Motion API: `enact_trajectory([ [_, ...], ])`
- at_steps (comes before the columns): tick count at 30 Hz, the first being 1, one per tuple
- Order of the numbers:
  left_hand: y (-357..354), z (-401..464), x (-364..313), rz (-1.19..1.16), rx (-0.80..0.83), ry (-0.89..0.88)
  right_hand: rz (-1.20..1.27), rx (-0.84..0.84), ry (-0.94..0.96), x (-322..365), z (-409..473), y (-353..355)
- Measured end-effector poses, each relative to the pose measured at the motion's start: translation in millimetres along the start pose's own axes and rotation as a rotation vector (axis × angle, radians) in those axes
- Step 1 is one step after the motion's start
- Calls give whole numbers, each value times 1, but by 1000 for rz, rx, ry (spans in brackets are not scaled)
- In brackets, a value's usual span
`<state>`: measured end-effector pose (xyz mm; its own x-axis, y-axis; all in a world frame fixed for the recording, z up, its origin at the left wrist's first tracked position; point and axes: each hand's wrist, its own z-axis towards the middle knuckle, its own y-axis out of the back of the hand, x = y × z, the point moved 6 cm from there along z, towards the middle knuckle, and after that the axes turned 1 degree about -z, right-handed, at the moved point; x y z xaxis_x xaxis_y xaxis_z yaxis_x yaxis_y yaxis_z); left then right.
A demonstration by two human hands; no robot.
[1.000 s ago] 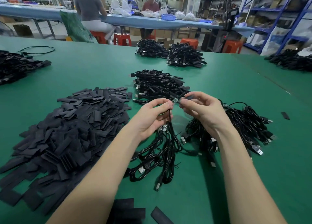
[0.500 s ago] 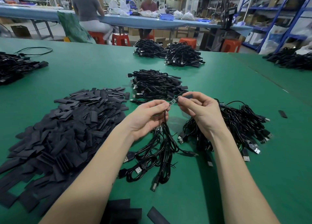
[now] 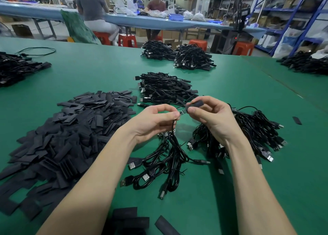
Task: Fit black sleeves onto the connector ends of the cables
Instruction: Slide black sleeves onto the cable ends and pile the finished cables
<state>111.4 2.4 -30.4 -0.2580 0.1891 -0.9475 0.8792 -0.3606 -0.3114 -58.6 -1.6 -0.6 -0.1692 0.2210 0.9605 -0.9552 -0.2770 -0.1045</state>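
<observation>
Two bare hands are meeting above the middle of a green tabletop (image 3: 106,71). The left hand (image 3: 156,121) is pinching the connector end (image 3: 182,112) of a black cable (image 3: 174,146) between curled fingertips, with the cable hanging down to a loose bundle lying near the front edge. The right hand (image 3: 213,117) is pinching a black sleeve (image 3: 194,105) between thumb and fingers, its open mouth just touching the connector tip.

A broad heap of flat sleeves (image 3: 67,132) is spreading from the centre toward the left edge and front-left corner. A pile of cables (image 3: 253,130) is lying just right of the hands, and another cable pile (image 3: 165,88) is sitting just beyond them. Further bundles (image 3: 177,55) are resting near the far edge, with more at the left and right edges. Bare green surface is showing between the piles, widest in the front-right corner and beyond the sleeve heap.
</observation>
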Motion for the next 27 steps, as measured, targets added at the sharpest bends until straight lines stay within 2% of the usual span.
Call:
enact_trajectory([
  [6, 1, -2, 1, 32, 26, 9, -10, 90, -82, -5, -2, -3],
  [10, 0, 0, 0, 62, 29, -12, -127, 117, -42, -2, 0, -8],
  [14, -1, 2, -5, 40, -5, -85, -50, 41, -21, -7, 3, -9],
  [18, -2, 4, -13, 381, -130, -237, 111, -42, -106, -11, 3, 0],
  [21, -3, 3, -17, 433, -156, -342, 169, -95, -148, -13, 3, 3],
  [27, -4, 3, -16, 447, -119, -359, 221, -116, -240, -20, 0, 10],
])
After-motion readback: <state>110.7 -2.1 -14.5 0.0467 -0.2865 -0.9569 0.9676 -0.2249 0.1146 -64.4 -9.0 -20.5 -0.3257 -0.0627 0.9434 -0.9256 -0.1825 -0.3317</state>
